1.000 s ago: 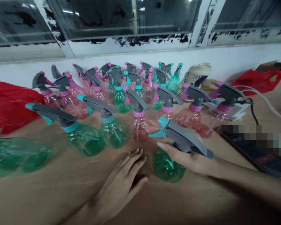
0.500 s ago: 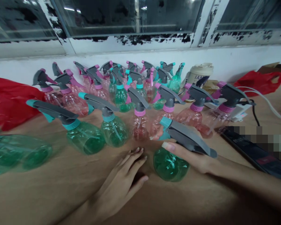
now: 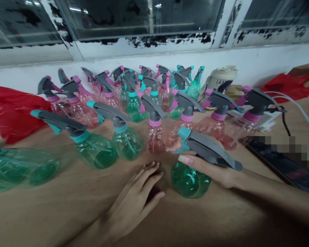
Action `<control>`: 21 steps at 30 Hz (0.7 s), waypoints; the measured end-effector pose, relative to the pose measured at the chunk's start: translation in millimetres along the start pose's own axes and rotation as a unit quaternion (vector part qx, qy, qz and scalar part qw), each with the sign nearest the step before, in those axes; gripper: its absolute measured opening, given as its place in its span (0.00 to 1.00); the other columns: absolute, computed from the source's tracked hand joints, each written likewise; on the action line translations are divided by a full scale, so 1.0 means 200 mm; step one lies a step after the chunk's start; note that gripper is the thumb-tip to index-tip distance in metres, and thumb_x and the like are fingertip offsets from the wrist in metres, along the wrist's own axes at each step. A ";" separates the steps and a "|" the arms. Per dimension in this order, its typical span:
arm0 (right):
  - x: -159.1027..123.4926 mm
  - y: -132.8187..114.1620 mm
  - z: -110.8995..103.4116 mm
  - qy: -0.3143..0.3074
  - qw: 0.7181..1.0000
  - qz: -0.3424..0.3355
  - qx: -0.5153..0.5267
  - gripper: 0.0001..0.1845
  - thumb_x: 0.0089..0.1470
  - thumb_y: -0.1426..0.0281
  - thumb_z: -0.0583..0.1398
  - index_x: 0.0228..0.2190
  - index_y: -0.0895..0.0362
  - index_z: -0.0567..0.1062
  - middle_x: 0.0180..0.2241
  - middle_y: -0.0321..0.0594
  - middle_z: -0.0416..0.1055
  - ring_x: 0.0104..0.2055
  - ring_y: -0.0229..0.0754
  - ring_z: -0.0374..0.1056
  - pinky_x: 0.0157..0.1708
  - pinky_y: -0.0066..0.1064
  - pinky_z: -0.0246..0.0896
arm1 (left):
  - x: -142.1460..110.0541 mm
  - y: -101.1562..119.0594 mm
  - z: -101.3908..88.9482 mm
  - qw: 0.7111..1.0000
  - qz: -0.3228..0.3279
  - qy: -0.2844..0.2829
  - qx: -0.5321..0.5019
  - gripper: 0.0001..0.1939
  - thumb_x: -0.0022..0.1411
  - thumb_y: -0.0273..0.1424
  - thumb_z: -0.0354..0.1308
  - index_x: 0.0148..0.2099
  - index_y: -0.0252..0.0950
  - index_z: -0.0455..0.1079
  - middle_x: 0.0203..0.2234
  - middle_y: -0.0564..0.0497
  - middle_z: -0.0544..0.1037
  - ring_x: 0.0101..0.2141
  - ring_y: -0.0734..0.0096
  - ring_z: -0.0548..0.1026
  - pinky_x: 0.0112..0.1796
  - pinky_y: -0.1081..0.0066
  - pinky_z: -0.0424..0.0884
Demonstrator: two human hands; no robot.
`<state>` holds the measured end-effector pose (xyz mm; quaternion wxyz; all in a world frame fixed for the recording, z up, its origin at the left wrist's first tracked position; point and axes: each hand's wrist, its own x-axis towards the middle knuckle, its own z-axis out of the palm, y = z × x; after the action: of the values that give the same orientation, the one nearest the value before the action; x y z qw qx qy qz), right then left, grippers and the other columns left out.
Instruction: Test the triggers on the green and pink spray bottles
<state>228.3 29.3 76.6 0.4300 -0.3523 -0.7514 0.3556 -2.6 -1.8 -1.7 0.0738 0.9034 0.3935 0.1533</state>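
My right hand (image 3: 208, 168) is wrapped around the neck of a green spray bottle (image 3: 190, 181) with a grey and teal trigger head. The thumb lies across the near side; the other fingers are mostly hidden behind the bottle. My left hand (image 3: 136, 199) lies palm down on the table just left of that bottle, fingers stretched out and holding nothing. Beyond the hands stand another green spray bottle (image 3: 127, 144) and a pink spray bottle (image 3: 155, 137). A second green bottle (image 3: 95, 151) leans at the left.
Several pink and green spray bottles crowd the back by the wall. At far left, a clear green bottle (image 3: 23, 166) lies near a red plastic bag (image 3: 15, 113). Right are a phone (image 3: 280, 164), a white cable (image 3: 296, 97), a labelled tub (image 3: 221, 80) and another red bag (image 3: 288, 87).
The view has shifted slightly, so everything sits a little differently in frame. Both hands keep their poses, the right still around the green spray bottle.
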 end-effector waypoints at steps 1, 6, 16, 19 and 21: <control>0.00 0.00 0.00 -0.005 1.000 -0.003 0.004 0.09 0.54 0.64 0.60 0.38 0.52 0.74 0.38 0.37 0.74 0.38 0.40 0.72 0.38 0.31 0.69 | 0.00 0.00 0.00 1.000 -0.001 0.000 0.000 0.20 0.69 0.39 0.49 0.60 0.41 0.56 0.59 0.48 0.62 0.58 0.58 0.62 0.57 0.52 0.58; -0.01 0.01 0.01 0.001 1.000 -0.013 0.000 0.14 0.53 0.65 0.61 0.43 0.49 0.73 0.36 0.37 0.75 0.43 0.44 0.71 0.41 0.35 0.69 | 0.00 0.00 0.00 1.000 -0.005 0.003 0.001 0.19 0.69 0.39 0.49 0.59 0.41 0.57 0.58 0.48 0.63 0.57 0.58 0.63 0.57 0.53 0.59; -0.02 0.01 0.01 0.026 0.998 -0.014 -0.059 0.06 0.54 0.64 0.59 0.33 0.52 0.72 0.26 0.36 0.69 0.29 0.42 0.67 0.30 0.34 0.67 | 0.01 0.00 -0.01 1.000 0.008 -0.002 0.006 0.19 0.68 0.36 0.50 0.59 0.40 0.57 0.60 0.48 0.61 0.58 0.59 0.60 0.58 0.54 0.58; -0.02 0.01 0.01 0.026 0.999 -0.002 -0.048 0.05 0.54 0.65 0.59 0.29 0.52 0.73 0.27 0.37 0.70 0.31 0.42 0.69 0.31 0.34 0.68 | 0.01 0.00 -0.01 1.000 0.006 0.001 0.003 0.19 0.68 0.35 0.50 0.59 0.40 0.58 0.60 0.48 0.61 0.58 0.59 0.61 0.58 0.54 0.58; -0.02 0.01 0.00 0.020 0.999 0.005 -0.029 0.04 0.54 0.68 0.59 0.34 0.51 0.74 0.32 0.37 0.73 0.34 0.43 0.71 0.34 0.34 0.69 | 0.01 0.00 -0.02 1.000 0.003 -0.001 0.000 0.18 0.68 0.35 0.50 0.59 0.41 0.58 0.59 0.49 0.62 0.58 0.59 0.62 0.57 0.54 0.58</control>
<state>229.8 26.2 72.7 0.4327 -0.3755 -0.7509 0.3285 -2.3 -0.5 2.1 0.0737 0.9049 0.3907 0.1523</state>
